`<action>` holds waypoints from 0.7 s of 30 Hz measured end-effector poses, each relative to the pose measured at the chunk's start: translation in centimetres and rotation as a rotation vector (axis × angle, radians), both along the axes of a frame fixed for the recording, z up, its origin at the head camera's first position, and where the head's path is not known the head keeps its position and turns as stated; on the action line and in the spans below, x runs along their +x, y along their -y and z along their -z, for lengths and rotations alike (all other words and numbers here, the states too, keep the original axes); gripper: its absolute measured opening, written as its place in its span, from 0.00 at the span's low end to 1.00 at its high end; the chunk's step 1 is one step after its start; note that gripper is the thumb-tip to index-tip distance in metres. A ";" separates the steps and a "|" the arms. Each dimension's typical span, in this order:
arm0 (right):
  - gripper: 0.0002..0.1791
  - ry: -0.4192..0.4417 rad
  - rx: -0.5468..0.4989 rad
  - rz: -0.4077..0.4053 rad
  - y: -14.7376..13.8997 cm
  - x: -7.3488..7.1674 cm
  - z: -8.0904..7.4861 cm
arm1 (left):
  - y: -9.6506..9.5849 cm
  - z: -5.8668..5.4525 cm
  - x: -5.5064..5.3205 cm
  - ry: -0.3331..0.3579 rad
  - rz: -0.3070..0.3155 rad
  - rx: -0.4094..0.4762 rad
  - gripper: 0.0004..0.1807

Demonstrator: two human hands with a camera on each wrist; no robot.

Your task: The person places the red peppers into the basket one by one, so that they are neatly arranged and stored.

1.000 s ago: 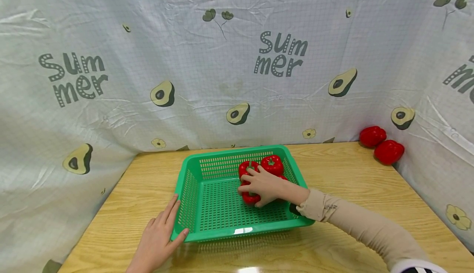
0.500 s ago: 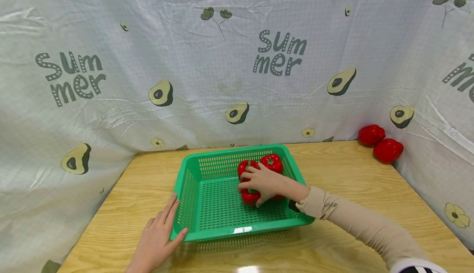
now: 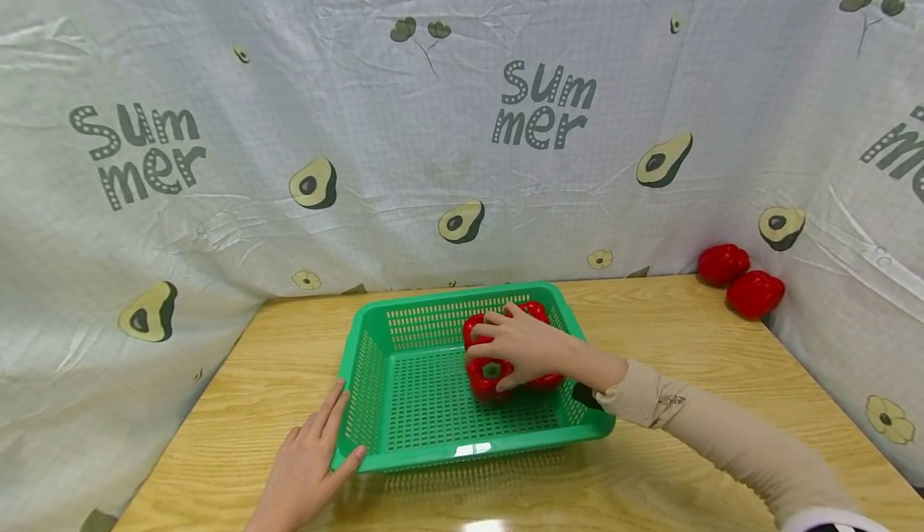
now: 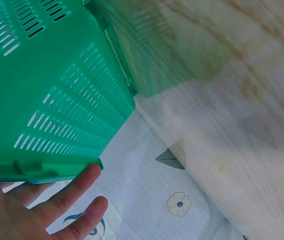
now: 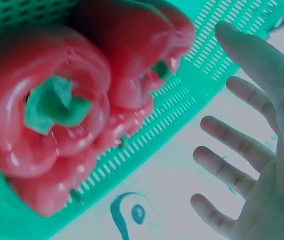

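Several red bell peppers (image 3: 485, 387) with green stems stand upright, grouped in the right part of a green plastic basket (image 3: 419, 404). Over them hovers my right hand (image 3: 530, 347), its fingers spread and holding nothing. A gap between that hand and the nearest bell pepper (image 5: 12, 107) shows in the right wrist view. From the head view, the hand hides part of the rear peppers. My left hand (image 3: 306, 460) rests against the basket's left rim with its fingers extended. In the left wrist view those fingers touch the rim from outside.
Two more red bell peppers (image 3: 755, 294) lie on the wooden table (image 3: 671, 339) at the far right, by the curtain corner. A printed curtain (image 3: 390, 123) hangs behind and along the sides. The basket walls are slotted.
My right hand has let go of the front-left bell pepper and lifted slightly back to the right. That pepper stays in the basket. The left hand has not moved.
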State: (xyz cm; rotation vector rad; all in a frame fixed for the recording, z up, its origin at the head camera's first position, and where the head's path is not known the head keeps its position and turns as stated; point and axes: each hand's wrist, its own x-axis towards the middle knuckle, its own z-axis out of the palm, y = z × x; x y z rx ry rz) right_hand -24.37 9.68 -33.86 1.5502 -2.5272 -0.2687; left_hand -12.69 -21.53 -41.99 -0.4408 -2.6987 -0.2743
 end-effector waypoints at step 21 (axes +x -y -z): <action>0.19 -0.169 -0.205 -0.050 -8.7 1.1 -0.1 | 0.1 0.0 0.0 0.004 0.001 0.005 0.37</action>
